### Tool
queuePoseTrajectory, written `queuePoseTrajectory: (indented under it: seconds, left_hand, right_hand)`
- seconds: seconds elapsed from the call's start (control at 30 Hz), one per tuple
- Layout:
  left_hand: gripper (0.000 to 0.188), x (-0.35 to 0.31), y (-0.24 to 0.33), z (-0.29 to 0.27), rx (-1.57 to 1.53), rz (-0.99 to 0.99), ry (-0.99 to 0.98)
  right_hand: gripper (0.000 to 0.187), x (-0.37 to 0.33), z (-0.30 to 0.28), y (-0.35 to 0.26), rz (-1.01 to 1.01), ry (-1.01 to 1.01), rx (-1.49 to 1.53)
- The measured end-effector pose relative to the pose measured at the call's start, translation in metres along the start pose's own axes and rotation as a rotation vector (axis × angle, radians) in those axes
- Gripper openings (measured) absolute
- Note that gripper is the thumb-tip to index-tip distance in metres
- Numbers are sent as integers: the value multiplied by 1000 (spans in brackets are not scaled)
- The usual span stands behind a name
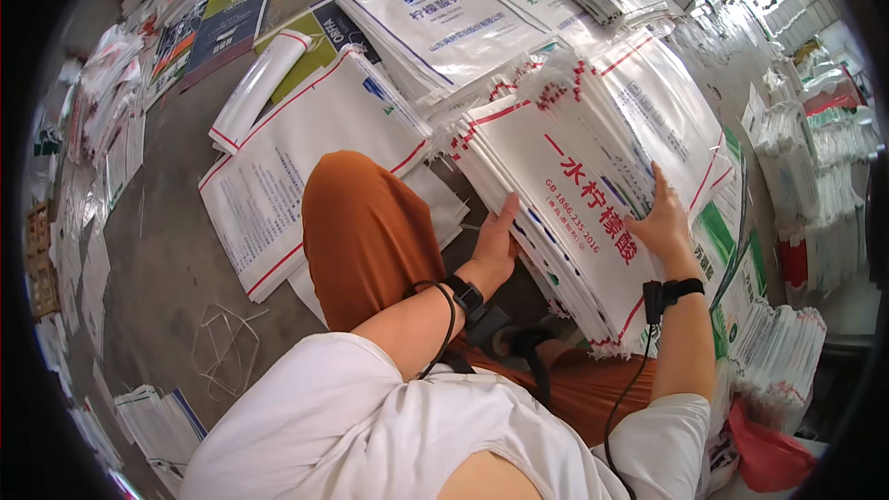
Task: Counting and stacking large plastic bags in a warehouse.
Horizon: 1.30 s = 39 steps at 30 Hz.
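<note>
A thick stack of white woven sacks (556,162) with red print and red edge bands lies tilted in front of me. My left hand (497,245) grips its left edge, thumb on top and the other fingers hidden under the side. On the right, my right hand (661,222) holds the same stack, thumb on the printed face and fingers along a fold of layers. Just beyond that hand another white sack (662,97) with blue print leans against the stack. Each wrist wears a black strapped device.
Left of my raised knee lie flat white sacks (278,194) and a rolled white sack (262,91). A pile of blue-printed sacks (444,18) stands ahead. More bundles (778,352) sit at the right, near a red bag (769,449). Loose strapping (227,343) lies on the floor.
</note>
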<state>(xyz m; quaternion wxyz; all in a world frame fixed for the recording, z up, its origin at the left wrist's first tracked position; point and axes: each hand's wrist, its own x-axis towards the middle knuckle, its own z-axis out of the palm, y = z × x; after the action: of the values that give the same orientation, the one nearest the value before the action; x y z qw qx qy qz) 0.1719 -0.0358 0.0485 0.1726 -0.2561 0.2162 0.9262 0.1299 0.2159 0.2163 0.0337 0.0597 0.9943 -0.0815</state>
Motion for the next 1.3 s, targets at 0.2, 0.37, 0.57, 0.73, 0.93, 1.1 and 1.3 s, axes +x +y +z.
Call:
queuePoseTrajectory:
  seconds: [0.2, 0.37, 0.57, 0.73, 0.93, 1.1, 1.3]
  left_hand:
    - [50, -16, -5, 36, 124, -46, -15]
    - [45, -4, -17, 32, 76, 16, 38]
    - [33, 0, -24, 31, 92, -50, 163]
    - [31, 11, -26, 11, -8, -20, 156]
    - [34, 6, -16, 20, 2, -31, 162]
    - [33, -4, -15, 30, 17, -23, 91]
    - [37, -5, -6, 29, -13, -84, 33]
  right_hand:
    - [119, -13, 20, -16, 53, 1, -224]
    - [123, -16, 35, -22, 59, 24, -336]
    - [124, -5, 23, -22, 50, -2, -357]
    - [120, -3, 28, -52, -15, 31, -385]
    - [117, -39, 26, -35, -58, 78, -297]
    - [110, -38, 12, -61, -58, 111, -311]
    - [107, -43, 27, -97, -165, 208, -244]
